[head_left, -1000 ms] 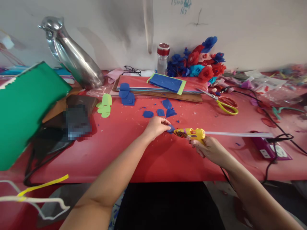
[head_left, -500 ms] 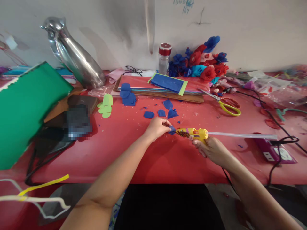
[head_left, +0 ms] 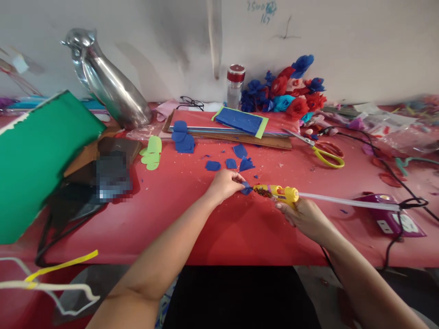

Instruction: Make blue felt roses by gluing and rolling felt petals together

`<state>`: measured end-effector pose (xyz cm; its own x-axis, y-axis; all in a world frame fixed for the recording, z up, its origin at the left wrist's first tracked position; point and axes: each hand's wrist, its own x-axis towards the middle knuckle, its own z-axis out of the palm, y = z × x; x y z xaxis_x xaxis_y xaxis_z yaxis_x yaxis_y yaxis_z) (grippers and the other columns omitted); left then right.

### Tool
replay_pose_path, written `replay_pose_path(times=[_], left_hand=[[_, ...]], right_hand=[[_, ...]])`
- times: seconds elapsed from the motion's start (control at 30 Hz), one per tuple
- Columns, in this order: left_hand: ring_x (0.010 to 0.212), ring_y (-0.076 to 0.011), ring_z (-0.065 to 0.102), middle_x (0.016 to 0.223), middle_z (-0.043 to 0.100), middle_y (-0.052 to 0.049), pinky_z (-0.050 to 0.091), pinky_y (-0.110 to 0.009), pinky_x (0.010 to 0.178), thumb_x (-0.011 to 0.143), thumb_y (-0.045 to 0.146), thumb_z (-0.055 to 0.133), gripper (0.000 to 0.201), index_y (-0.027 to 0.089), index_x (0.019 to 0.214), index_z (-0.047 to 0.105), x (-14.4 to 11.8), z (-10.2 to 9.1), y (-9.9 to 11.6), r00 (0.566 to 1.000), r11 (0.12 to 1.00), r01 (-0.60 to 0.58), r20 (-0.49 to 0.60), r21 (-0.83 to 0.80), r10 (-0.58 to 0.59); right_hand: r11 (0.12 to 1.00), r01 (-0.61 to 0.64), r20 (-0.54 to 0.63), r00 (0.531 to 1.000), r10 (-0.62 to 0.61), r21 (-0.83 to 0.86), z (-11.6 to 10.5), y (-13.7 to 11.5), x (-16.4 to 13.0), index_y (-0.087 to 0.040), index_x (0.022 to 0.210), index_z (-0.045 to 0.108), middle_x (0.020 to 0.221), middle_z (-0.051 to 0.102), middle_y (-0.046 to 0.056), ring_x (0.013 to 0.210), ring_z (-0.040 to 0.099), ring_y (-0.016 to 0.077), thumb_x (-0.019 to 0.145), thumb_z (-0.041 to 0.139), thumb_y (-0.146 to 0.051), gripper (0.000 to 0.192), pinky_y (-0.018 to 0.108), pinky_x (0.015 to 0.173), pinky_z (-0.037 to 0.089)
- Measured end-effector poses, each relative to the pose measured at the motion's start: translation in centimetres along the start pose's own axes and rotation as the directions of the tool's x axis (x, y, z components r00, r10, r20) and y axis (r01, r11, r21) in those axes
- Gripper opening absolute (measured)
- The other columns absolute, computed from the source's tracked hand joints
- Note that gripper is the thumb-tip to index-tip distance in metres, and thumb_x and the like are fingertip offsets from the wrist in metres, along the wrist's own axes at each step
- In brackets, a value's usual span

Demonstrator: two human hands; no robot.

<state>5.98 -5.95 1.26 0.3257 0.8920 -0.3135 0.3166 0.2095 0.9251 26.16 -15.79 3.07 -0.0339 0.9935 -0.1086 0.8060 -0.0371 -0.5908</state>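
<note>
Between its thumb and fingers, my left hand [head_left: 224, 186] pinches a small blue paper petal [head_left: 246, 188] over the red table. My right hand [head_left: 305, 218] is wrapped round the handle of a yellow hot glue gun [head_left: 286, 193], whose nozzle meets or nearly meets the petal's right edge. A long clear glue stick [head_left: 350, 201] juts from the gun's back end. Just beyond my left hand lie loose blue pieces, among them a squarish one [head_left: 213, 165] and a crumpled one [head_left: 246, 164].
Yellow-and-red-handled scissors [head_left: 327, 155] lie right of a paper stack [head_left: 202, 119]. Paper flowers [head_left: 284, 91] and a glass bottle [head_left: 235, 84] stand behind. Left are green petals [head_left: 151, 153] and a steel jug [head_left: 109, 82]. A purple power strip [head_left: 394, 214] with black cables sits right.
The glue gun has shifted slightly right, and its glue stick's end sits a little lower. The petal stays pinched in my left hand. The whole view has moved slightly.
</note>
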Motion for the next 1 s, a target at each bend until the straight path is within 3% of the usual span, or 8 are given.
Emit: replay_pose_path(times=[0.17, 0.33, 0.5, 0.57, 0.67, 0.83, 1.0], left_hand=[[0.063, -0.0119, 0.062, 0.065, 0.069, -0.003, 0.051, -0.027, 0.069, 0.065, 0.004, 0.065, 0.009, 0.013, 0.066, 0.067, 0.0, 0.0, 0.1, 1.000, 1.000, -0.001, -0.011, 0.017, 0.001], [0.062, -0.0114, 0.060, 0.062, 0.066, -0.001, 0.049, -0.027, 0.070, 0.063, 0.003, 0.065, 0.011, 0.014, 0.064, 0.065, -0.2, -0.1, 0.4, 1.000, 1.000, 0.008, -0.021, -0.015, -0.008], [0.061, -0.0115, 0.058, 0.061, 0.064, 0.000, 0.048, -0.028, 0.070, 0.062, 0.003, 0.065, 0.011, 0.014, 0.062, 0.065, -0.2, -0.1, 0.4, 0.999, 0.999, 0.023, -0.024, -0.038, -0.024], [0.061, -0.0112, 0.058, 0.061, 0.063, 0.000, 0.047, -0.028, 0.070, 0.062, 0.003, 0.065, 0.011, 0.014, 0.063, 0.065, -0.2, -0.3, 0.5, 0.999, 0.998, 0.032, -0.040, -0.056, -0.034], [0.061, -0.0102, 0.056, 0.062, 0.063, 0.001, 0.045, -0.026, 0.070, 0.061, 0.005, 0.067, 0.011, 0.015, 0.065, 0.066, -0.1, -0.7, 0.7, 0.994, 0.991, 0.025, -0.103, -0.128, -0.038], [0.055, -0.0070, 0.048, 0.060, 0.059, 0.003, 0.038, -0.021, 0.056, 0.061, 0.020, 0.072, 0.013, 0.016, 0.072, 0.067, 0.0, -2.2, 1.4, 0.950, 0.910, -0.145, -0.312, -0.387, 0.018], [0.046, -0.0029, 0.033, 0.055, 0.048, 0.007, 0.025, -0.020, 0.046, 0.049, 0.033, 0.081, 0.035, 0.015, 0.073, 0.064, -0.1, -3.5, 2.2, 0.905, 0.808, -0.277, -0.424, -0.520, 0.037]], right_hand=[[0.946, 0.183, 0.014, 0.982, -0.186, -0.266, 0.2, 0.0, -0.7, -0.022, 0.081, 0.056, 0.073, 0.064, 0.005, 0.061, 0.063, 0.0196, 0.089, 0.045, -0.046, 0.028, 0.027, 0.051, 0.038], [0.835, 0.287, 0.146, 0.958, -0.247, -0.469, -0.3, -0.9, -1.5, -0.022, 0.085, 0.050, 0.076, 0.062, 0.002, 0.048, 0.058, 0.0144, 0.089, 0.048, -0.034, 0.013, 0.027, 0.045, 0.025], [0.788, 0.369, 0.250, 0.928, -0.277, -0.493, -2.6, -1.0, -1.6, -0.023, 0.082, 0.048, 0.069, 0.058, 0.000, 0.049, 0.058, 0.0145, 0.087, 0.051, -0.029, 0.008, 0.027, 0.045, 0.023], [0.807, 0.312, 0.201, 0.949, -0.242, -0.502, -3.7, -0.3, -1.3, -0.024, 0.085, 0.050, 0.071, 0.058, -0.001, 0.051, 0.058, 0.0147, 0.086, 0.054, -0.033, 0.010, 0.026, 0.045, 0.024], [0.837, 0.167, 0.012, 0.982, -0.188, -0.521, -4.8, 1.3, -0.4, -0.024, 0.096, 0.052, 0.088, 0.060, 0.003, 0.060, 0.061, 0.0167, 0.086, 0.055, -0.038, 0.017, 0.025, 0.046, 0.027], [0.890, -0.066, -0.315, 0.945, -0.089, -0.452, -3.5, 3.2, 2.9, -0.020, 0.098, 0.052, 0.088, 0.055, 0.006, 0.062, 0.058, 0.0177, 0.089, 0.047, -0.033, 0.017, 0.027, 0.049, 0.034], [0.919, -0.140, -0.378, 0.926, -0.011, -0.370, -2.0, 3.2, 6.2, -0.018, 0.100, 0.052, 0.098, 0.054, 0.010, 0.069, 0.059, 0.0177, 0.089, 0.048, -0.030, 0.017, 0.029, 0.057, 0.041]])
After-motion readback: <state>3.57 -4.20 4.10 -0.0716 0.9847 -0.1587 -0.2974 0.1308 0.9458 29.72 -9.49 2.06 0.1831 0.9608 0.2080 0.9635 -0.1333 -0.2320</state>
